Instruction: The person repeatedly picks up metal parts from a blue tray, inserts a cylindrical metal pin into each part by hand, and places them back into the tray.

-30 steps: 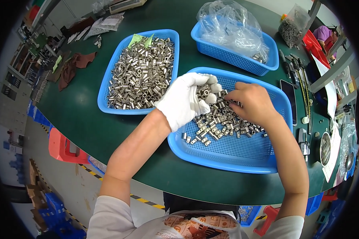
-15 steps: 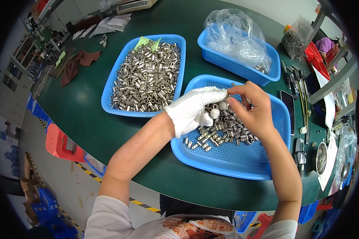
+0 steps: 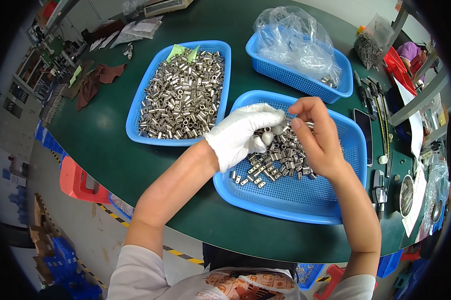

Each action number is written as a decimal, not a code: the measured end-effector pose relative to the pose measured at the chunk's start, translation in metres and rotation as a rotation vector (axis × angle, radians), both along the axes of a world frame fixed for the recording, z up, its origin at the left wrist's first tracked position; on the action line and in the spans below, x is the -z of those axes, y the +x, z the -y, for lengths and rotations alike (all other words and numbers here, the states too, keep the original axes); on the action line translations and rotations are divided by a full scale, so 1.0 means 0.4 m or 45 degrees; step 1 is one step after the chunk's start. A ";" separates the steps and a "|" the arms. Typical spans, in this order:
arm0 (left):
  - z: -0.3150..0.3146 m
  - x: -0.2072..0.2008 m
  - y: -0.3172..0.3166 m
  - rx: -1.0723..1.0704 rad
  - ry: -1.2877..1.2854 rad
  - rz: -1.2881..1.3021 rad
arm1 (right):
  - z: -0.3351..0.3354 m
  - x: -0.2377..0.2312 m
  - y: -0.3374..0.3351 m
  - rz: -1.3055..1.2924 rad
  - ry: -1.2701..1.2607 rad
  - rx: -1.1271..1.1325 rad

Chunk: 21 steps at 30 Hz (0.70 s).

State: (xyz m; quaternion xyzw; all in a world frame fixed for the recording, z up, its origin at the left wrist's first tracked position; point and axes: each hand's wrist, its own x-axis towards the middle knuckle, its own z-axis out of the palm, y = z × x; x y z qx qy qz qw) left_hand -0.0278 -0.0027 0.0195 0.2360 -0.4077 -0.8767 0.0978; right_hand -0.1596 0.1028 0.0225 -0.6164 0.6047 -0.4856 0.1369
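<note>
My left hand [image 3: 243,131], in a white glove with grey-stained fingertips, is closed over the near blue basket [image 3: 280,212]. Its thumb and fingers pinch a small metal sleeve [image 3: 287,120], mostly hidden by the glove. Bare, my right hand [image 3: 319,137] hovers just to the right, thumb and index finger parted by a small gap with no part visible between them. Under both hands, short metal sleeves [image 3: 280,162] with small side holes are heaped in the basket.
On the left, another blue basket [image 3: 129,125] is full of similar sleeves with green paper on top. Behind, a third basket [image 3: 285,72] holds a clear plastic bag [image 3: 295,45]. Along the right lie a phone [image 3: 363,135], calipers [image 3: 379,192] and a metal bowl [image 3: 406,195].
My right thumb and index finger have drawn apart and moved slightly right from the left fingertips. My left hand has stayed nearly in place, still pinching.
</note>
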 end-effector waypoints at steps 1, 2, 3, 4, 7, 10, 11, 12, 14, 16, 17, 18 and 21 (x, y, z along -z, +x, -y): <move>0.000 0.002 0.000 0.027 -0.033 0.011 | 0.001 0.003 0.001 0.002 0.002 0.003; -0.001 0.004 0.002 0.054 -0.064 0.024 | 0.005 0.009 0.006 0.046 0.055 -0.044; 0.000 0.004 0.004 0.056 -0.060 0.029 | 0.008 0.012 0.009 0.090 0.108 -0.090; 0.001 0.002 0.005 0.029 -0.047 0.007 | 0.011 0.006 0.011 0.075 0.091 -0.057; 0.004 -0.004 0.004 -0.074 -0.021 -0.011 | 0.005 -0.017 -0.010 0.267 -0.027 -0.093; 0.007 0.002 -0.001 -0.195 0.133 -0.031 | 0.000 -0.010 -0.024 0.107 0.142 -0.056; 0.009 0.002 0.001 -0.192 0.133 -0.029 | -0.001 -0.004 -0.026 -0.206 0.335 -0.033; 0.014 0.001 0.005 -0.167 0.201 -0.117 | 0.003 0.014 -0.023 -0.535 0.296 -0.036; 0.026 0.007 0.007 -0.138 0.271 -0.189 | 0.011 0.032 -0.020 -0.674 0.359 -0.081; 0.024 0.008 0.001 -0.123 0.275 -0.192 | 0.015 0.052 -0.021 -0.872 0.415 -0.116; 0.023 0.003 0.001 -0.124 0.266 -0.197 | 0.018 0.053 -0.022 -0.874 0.411 -0.116; 0.020 -0.001 0.000 -0.124 0.263 -0.200 | 0.020 0.052 -0.025 -0.868 0.373 -0.144; 0.010 -0.002 -0.004 -0.181 0.226 -0.122 | 0.020 0.037 -0.030 -0.765 0.186 -0.080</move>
